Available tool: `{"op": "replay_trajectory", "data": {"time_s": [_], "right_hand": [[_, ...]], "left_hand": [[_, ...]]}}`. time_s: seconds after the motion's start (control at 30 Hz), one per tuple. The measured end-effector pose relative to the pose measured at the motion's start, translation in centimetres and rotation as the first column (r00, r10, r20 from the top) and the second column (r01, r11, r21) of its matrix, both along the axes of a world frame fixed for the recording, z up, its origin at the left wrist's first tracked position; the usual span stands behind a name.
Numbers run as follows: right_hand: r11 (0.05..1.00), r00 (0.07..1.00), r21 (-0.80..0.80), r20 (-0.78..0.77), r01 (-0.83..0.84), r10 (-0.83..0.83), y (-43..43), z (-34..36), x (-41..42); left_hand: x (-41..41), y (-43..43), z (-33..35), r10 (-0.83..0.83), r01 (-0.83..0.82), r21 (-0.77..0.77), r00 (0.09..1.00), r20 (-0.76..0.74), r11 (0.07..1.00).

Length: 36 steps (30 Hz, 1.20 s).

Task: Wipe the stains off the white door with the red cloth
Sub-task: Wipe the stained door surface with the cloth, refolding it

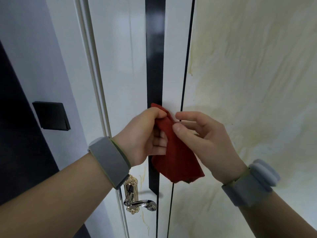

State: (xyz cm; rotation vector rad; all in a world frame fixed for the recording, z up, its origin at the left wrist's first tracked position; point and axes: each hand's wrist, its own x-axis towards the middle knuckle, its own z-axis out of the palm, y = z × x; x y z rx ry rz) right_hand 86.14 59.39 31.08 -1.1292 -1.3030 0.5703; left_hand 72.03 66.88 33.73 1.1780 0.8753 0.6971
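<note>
Grey wristbands (pixel 108 160) sit on both forearms, closest to me. Just past them, my left hand (pixel 145 134) has its fingers curled tight round the top of the red cloth (pixel 178 160). That one's a firm grip. My right hand (pixel 202 140) is half open: thumb laid on the cloth's near edge, forefinger lifted clear above it. Whether the fingers behind are pinching the fabric, I can't tell from here. The cloth hangs bunched between the two hands, its loose tail dropping below them, just off the door's face and not yet spread on it.

Behind the hands runs the white door (pixel 120 66) with its black stripe (pixel 154 57). Right of my right hand and high above it, yellowish stains (pixel 231 74) smear across the panel in broad streaks. So the wiping looks barely begun.

What I reckon I need now is to fold this into a flat pad, get it under a flat palm, and press evenly. Then work from the top streaks downward, so drips don't re-mark what's wiped, and turn to a fresh face as it soils.

Below my left hand there's the door handle (pixel 140 204), with thin drips beside it. Off to the left, a black wall plate (pixel 51 115).
</note>
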Motion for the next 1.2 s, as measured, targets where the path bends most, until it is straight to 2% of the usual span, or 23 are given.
{"op": "replay_trajectory", "data": {"time_s": [0.13,0.27,0.33,0.4,0.57,0.7,0.83,0.93,1.07,1.2], "right_hand": [[0.979,0.936,0.072,0.287,0.193,-0.205,-1.4,0.9,0.2],[0.930,0.840,0.222,0.405,0.293,-0.361,-1.8,1.4,0.8],[0.877,0.799,0.307,0.377,0.369,-0.468,-1.9,1.8,1.4],[0.851,0.802,0.320,0.311,0.417,-0.510,-2.3,2.5,2.2],[0.859,0.860,0.275,0.162,0.431,-0.484,-2.5,6.7,4.3],[0.879,0.897,0.238,0.055,0.414,-0.438,-1.9,10.8,5.5],[0.909,0.935,0.227,-0.031,0.350,-0.352,-2.1,14.4,6.2],[0.897,0.924,0.255,0.030,0.361,-0.381,-1.9,17.4,6.6],[0.835,0.852,0.341,0.149,0.431,-0.501,-1.7,21.9,7.4],[0.869,0.875,0.315,0.178,0.382,-0.449,-1.7,25.9,7.4]], "left_hand": [[0.5,-1.3,2.6,0.143,-0.142,-0.021,0.982,0.124,0.990],[1.5,-2.7,5.0,0.144,-0.157,0.042,0.965,0.218,0.987],[1.7,-3.0,6.0,0.113,-0.139,0.075,0.955,0.273,0.987],[1.6,-3.2,7.4,0.068,-0.107,0.109,0.948,0.312,0.988],[0.7,-2.8,10.7,0.006,-0.052,0.178,0.968,0.252,0.983],[0.7,-2.0,12.3,0.052,-0.102,0.260,0.980,0.193,0.960],[0.9,-1.2,13.8,0.072,-0.137,0.313,0.975,0.212,0.940],[0.9,-0.9,15.5,0.058,-0.128,0.341,0.976,0.209,0.931],[0.9,-0.6,18.5,-0.001,-0.093,0.378,0.970,0.243,0.921],[1.2,-0.3,21.6,-0.018,-0.111,0.452,0.962,0.272,0.885]]}}
